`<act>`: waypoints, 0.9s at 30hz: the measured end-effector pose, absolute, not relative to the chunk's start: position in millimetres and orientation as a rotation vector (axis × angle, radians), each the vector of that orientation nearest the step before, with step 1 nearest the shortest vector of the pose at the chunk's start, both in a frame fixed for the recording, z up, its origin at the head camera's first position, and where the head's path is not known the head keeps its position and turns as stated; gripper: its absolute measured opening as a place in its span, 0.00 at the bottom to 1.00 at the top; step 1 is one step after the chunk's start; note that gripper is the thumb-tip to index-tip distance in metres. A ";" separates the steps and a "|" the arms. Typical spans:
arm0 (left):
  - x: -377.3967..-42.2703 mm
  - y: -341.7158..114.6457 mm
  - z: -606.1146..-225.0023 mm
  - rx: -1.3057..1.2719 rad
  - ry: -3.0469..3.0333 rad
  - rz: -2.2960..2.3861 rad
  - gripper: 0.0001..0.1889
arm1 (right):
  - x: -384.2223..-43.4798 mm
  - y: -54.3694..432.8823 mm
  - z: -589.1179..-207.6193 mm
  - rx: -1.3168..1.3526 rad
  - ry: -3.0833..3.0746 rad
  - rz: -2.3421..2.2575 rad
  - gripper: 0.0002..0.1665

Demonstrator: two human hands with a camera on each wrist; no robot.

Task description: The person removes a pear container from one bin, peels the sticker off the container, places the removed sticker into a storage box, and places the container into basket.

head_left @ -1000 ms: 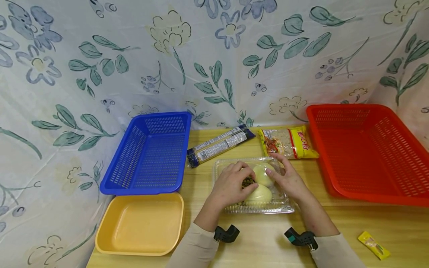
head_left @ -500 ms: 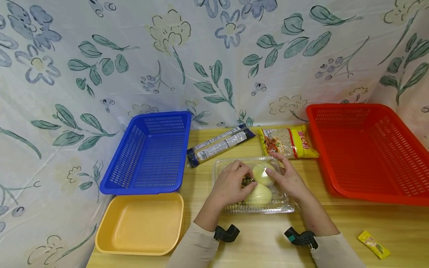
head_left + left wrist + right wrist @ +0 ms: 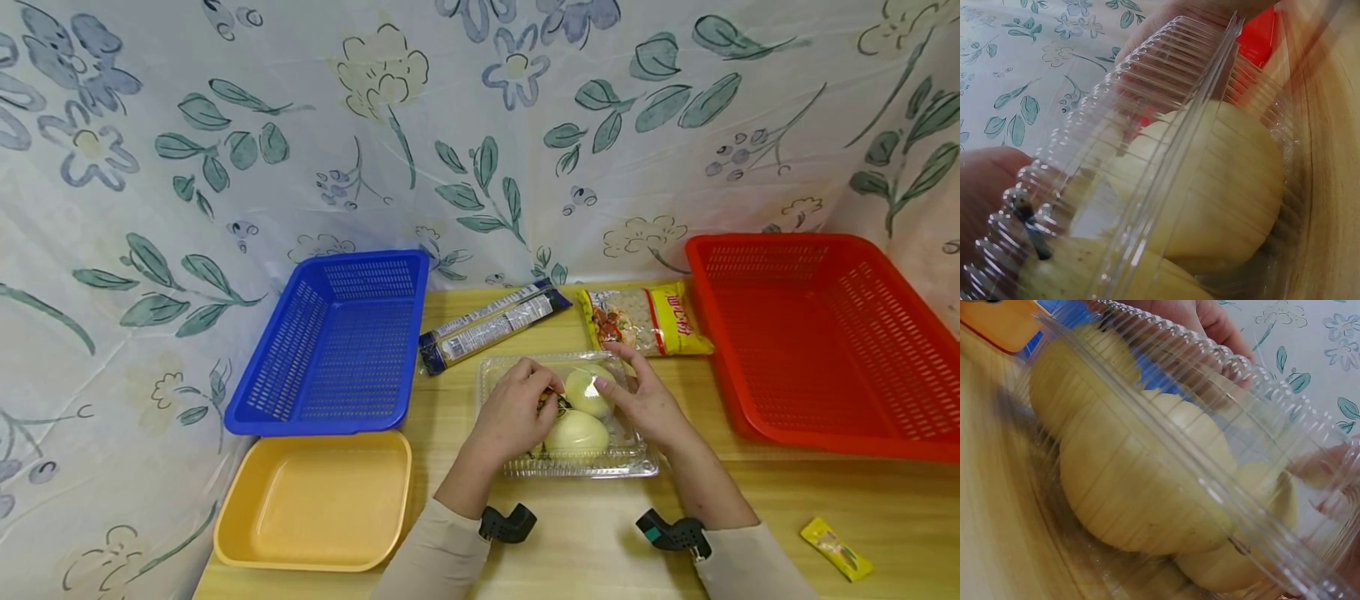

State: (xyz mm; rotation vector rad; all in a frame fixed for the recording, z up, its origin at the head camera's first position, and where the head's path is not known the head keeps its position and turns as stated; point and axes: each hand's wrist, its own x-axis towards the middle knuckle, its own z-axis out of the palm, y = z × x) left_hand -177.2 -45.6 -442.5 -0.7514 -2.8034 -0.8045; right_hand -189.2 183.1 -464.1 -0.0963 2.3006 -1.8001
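"What surrounded you, starting with the biggest?"

"A white cloth hanging printed with blue flowers and green leaves [image 3: 480, 125] draped behind you in soft folds, and you worked at a pale wood-grained table [image 3: 570, 542]."

"And on it?"

"To your right, a red rectangular plastic basket with slotted walls [image 3: 817, 350]; to your left, a blue one of perforated plastic [image 3: 348, 350], with a smooth yellow-orange plastic tub with rounded corners [image 3: 315, 500] just in front. Between the baskets, near the middle, lay the clear ribbed plastic clamshell container [image 3: 630, 463]. Beyond it were a long, narrow, dark-blue-ended plastic packet [image 3: 495, 325] and a plump yellow-and-clear plastic bag [image 3: 645, 321]."

"How were my hands?"

"Your left hand [image 3: 517, 412] lay over the lid, its fingers bent; I could not tell whether they pinched anything. Your right hand [image 3: 648, 408] was at the container's right side, thumb and forefinger spread fairly straight, the thumb touching the lid; its other fingers were hidden."

"And the smaller things?"

"Round, smooth, pale-yellow fruits [image 3: 577, 435] sat inside the container. A flat, glossy yellow sachet [image 3: 836, 548] lay near your right sleeve. Smallest was a dark-and-gold label [image 3: 553, 402], partly hidden at your left fingertips."
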 end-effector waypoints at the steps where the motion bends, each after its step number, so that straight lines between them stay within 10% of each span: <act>1: -177.0 -45.8 -442.4 -0.747 -2.801 -0.816 0.07 | -189.3 183.1 -464.2 -0.096 2.298 -1.803 0.44; 27: -179.5 -48.2 -442.9 -0.715 -2.776 -0.979 0.07 | -188.8 182.0 -462.7 -0.097 2.327 -1.774 0.42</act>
